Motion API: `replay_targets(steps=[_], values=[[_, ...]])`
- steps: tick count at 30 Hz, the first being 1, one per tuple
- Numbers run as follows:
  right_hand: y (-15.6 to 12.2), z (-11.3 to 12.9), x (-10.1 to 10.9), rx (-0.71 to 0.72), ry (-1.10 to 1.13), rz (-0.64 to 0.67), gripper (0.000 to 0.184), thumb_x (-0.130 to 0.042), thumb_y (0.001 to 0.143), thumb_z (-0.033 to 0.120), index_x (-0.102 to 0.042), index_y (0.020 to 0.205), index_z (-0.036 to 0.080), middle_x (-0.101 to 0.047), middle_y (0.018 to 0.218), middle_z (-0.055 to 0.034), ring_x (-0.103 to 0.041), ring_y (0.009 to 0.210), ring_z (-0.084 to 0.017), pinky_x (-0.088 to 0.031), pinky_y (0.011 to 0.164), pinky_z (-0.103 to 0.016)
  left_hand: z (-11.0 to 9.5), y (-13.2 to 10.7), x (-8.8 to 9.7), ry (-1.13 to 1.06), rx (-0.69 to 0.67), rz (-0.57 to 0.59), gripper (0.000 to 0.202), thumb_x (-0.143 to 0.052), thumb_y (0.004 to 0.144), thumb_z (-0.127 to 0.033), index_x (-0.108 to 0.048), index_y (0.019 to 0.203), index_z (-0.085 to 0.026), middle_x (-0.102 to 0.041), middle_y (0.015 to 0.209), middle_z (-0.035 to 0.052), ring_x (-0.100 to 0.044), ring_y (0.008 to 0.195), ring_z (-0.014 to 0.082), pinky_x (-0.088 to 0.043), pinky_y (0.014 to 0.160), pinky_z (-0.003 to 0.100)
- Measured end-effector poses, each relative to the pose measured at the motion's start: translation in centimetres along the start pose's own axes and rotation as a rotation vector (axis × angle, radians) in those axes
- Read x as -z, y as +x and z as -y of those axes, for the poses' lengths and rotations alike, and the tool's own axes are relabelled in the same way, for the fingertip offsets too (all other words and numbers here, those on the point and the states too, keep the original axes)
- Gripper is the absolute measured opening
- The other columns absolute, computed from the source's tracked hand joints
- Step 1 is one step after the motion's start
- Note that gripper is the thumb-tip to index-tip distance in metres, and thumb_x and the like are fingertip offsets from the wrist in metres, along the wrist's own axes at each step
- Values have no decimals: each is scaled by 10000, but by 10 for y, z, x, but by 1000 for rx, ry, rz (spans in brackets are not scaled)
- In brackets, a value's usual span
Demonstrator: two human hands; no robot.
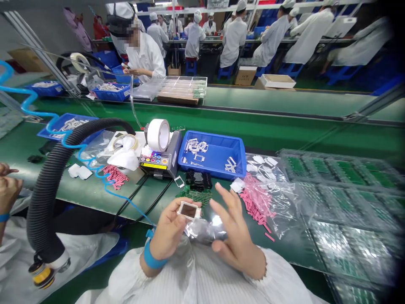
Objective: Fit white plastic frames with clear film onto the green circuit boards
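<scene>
My left hand (169, 230) holds a small square white frame with a dark middle (188, 210) between thumb and fingertips, close to my chest. My right hand (236, 234) is beside it with fingers spread, its lower fingers resting on a crinkled clear plastic bag (204, 230) that lies between the two hands. A blue wrist strap (152, 258) circles my left wrist. Just beyond the hands lie a green board piece (198, 196) and a black part (198, 179) on the green bench.
A blue bin (218, 162) with white frames, a tape dispenser (160, 152) and pink strips (253, 207) lie ahead. Clear trays of green boards (341, 198) fill the right. A black ribbed hose (53, 177) arcs at left, beside a co-worker's hand (8, 188). Workers in white line far benches.
</scene>
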State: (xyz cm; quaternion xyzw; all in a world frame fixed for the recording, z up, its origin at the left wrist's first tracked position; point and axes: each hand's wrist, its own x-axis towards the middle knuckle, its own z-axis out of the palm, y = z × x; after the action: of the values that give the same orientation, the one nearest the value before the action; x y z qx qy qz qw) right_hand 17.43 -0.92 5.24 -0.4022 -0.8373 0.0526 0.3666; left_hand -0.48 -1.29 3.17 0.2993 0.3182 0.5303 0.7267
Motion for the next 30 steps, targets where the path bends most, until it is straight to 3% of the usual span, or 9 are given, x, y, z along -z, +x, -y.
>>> replay_targets(steps=[2,4,8,11,14,18,21,25,30], values=[[-6,-26,3,-156,-97,-14,411,-342,931,414,-445,1276,216,-510,1296,-141,-491,1186,-286,-340,974,-528,-2,-2,3,-103,52,9,399,-649,757,-426,-629,1092,-210,-689,986,87,-624,881,201,-474,841,371],[-14,-59,2,-347,-266,57,284,-401,913,350,-562,1106,218,-630,1082,-93,-580,1015,-247,-416,874,-437,-3,-3,8,-177,118,25,391,-594,808,-405,-619,1138,-196,-675,913,78,-606,855,185,-475,821,362],[-30,-113,-13,-524,-437,70,263,-525,838,331,-623,999,148,-620,960,-163,-567,902,-320,-412,753,-464,-2,-5,15,-218,174,41,396,-558,837,-398,-606,1169,-188,-642,829,59,-570,755,150,-472,760,335],[-35,-124,-21,-560,-467,63,234,-527,824,269,-633,981,132,-598,945,-183,-552,900,-344,-405,729,-474,-1,-5,18,-213,181,40,364,-602,798,-436,-649,1071,-200,-638,832,57,-567,761,152,-471,763,341],[-35,-121,-18,-524,-390,93,213,-504,843,262,-632,969,148,-621,923,-152,-577,871,-314,-435,708,-435,-3,-7,19,-207,206,22,317,-651,753,-450,-671,952,-204,-640,829,53,-583,791,164,-475,778,353],[-32,-112,-7,-463,-245,113,234,-466,892,302,-628,1009,179,-665,913,-95,-626,808,-257,-482,672,-382,-5,-7,16,-194,266,35,349,-681,722,-455,-667,947,-188,-673,815,70,-623,796,185,-482,790,366],[-23,-95,3,-407,-119,107,252,-432,920,300,-654,988,201,-668,896,-73,-640,815,-220,-510,698,-358,-6,-7,12,-198,281,67,351,-700,709,-437,-680,948,-181,-702,974,120,-644,933,230,-477,852,390],[3,-51,18,-187,327,296,280,-415,941,250,-617,1135,253,-635,852,-29,-617,807,-156,-518,685,-297,-8,-8,6,-192,321,192,375,-755,642,-422,-714,894,-147,-612,1241,169,-559,1158,308,-402,997,453],[41,-15,22,-40,503,526,203,-515,907,270,-634,1064,223,-647,833,-19,-575,828,-155,-491,704,-289,-14,-12,6,-155,384,309,423,-759,606,-485,-736,850,-141,-699,1041,145,-633,1039,299,-366,1031,479]])
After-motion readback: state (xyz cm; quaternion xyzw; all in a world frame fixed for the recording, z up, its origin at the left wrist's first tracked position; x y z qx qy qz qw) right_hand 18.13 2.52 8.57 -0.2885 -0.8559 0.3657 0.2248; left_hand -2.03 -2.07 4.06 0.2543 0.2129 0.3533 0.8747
